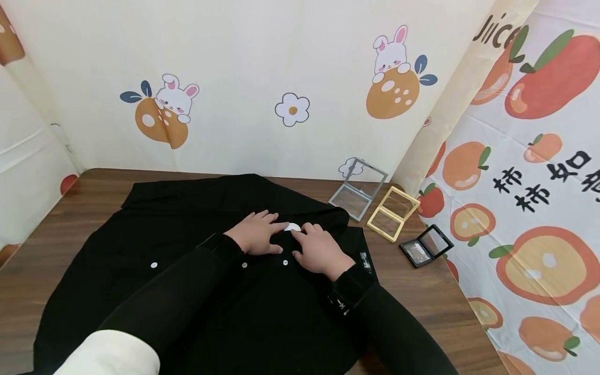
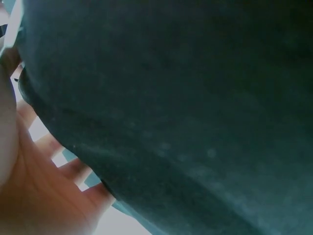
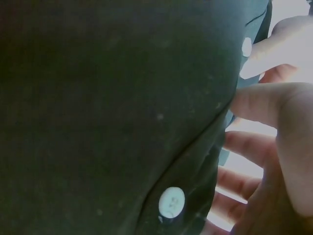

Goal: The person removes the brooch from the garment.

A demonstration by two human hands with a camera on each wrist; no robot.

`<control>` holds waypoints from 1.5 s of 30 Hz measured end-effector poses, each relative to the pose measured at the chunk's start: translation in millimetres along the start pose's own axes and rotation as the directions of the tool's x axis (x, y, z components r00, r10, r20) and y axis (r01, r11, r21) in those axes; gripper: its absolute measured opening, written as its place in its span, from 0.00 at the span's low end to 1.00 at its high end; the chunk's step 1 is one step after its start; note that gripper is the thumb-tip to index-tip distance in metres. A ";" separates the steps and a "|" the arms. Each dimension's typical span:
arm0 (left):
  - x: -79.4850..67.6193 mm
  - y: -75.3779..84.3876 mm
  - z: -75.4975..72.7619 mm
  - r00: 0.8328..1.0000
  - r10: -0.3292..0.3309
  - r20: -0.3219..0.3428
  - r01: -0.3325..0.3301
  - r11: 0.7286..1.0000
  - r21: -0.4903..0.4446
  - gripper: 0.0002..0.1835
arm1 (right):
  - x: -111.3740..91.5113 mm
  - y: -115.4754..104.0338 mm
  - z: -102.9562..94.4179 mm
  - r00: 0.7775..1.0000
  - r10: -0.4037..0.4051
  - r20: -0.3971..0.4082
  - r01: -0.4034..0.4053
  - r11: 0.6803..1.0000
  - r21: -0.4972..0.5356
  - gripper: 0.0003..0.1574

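Note:
A black shirt (image 1: 187, 297) with white buttons lies spread over the table. My left hand (image 1: 255, 233) rests on its upper part, fingers stretched out and thumb apart. Beside it, my right hand (image 1: 321, 251) touches the cloth with fingers and thumb extended. A small white patch (image 1: 292, 227) shows between the two hands, near the fingertips of both. Below the hands sit a white button (image 1: 285, 263) and another button (image 1: 244, 265). Black cloth (image 2: 171, 107) fills most of the left wrist view. In the right wrist view, a white button (image 3: 171, 202) shows on dark cloth.
Right of the shirt stand a silver-framed open case (image 1: 358, 190), a yellow-framed one (image 1: 394, 213) and a black compact (image 1: 425, 246). The brown wooden table (image 1: 398, 291) shows around the shirt. Printed curtains (image 1: 234, 52) hang behind and at the sides.

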State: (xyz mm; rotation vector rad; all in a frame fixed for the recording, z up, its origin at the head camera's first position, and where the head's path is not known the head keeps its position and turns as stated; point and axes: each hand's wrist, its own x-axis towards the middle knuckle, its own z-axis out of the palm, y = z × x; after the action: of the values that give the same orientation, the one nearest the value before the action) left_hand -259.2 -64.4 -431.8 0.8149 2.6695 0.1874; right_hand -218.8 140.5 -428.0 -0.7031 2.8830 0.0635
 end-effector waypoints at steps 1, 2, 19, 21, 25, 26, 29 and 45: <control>0.2 -0.1 0.8 1.000 0.000 0.001 0.000 1.000 -0.001 0.40 | -0.4 -0.7 0.4 1.000 0.004 0.003 -0.004 1.000 -0.006 0.36; 0.4 -0.2 1.5 1.000 0.001 0.001 -0.001 1.000 -0.002 0.40 | -0.6 -1.2 1.0 1.000 0.009 0.005 -0.009 1.000 -0.008 0.36; 0.1 -0.9 3.1 1.000 -0.003 -0.010 0.003 1.000 -0.018 0.40 | -0.6 -0.2 1.0 1.000 0.012 0.013 -0.012 1.000 -0.007 0.37; 0.1 -1.1 3.3 1.000 -0.003 -0.010 0.003 1.000 -0.022 0.40 | -0.8 -0.3 0.8 1.000 0.009 0.015 -0.009 1.000 -0.010 0.37; 0.1 -1.2 3.2 1.000 -0.003 -0.011 0.003 1.000 -0.027 0.40 | -1.1 -0.8 -0.7 1.000 0.006 0.021 -0.005 1.000 -0.012 0.36; 0.0 -1.1 3.0 1.000 -0.002 -0.010 0.001 1.000 -0.026 0.40 | -1.0 -0.8 -1.1 1.000 0.006 0.024 -0.005 1.000 -0.013 0.36; 0.0 -0.4 1.9 1.000 0.004 -0.010 -0.004 1.000 -0.020 0.40 | -0.2 -0.6 -3.0 1.000 0.005 0.030 -0.005 1.000 -0.014 0.36; 0.3 2.6 -2.3 1.000 -0.014 0.009 0.015 1.000 -0.015 0.40 | 2.6 1.9 -2.7 0.999 -0.005 0.047 0.010 0.995 -0.095 0.37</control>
State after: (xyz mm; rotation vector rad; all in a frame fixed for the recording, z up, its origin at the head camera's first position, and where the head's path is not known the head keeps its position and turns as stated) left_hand -258.9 -62.2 -429.1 0.7897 2.6620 0.1997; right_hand -222.3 140.9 -425.8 -0.7193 2.8484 0.2148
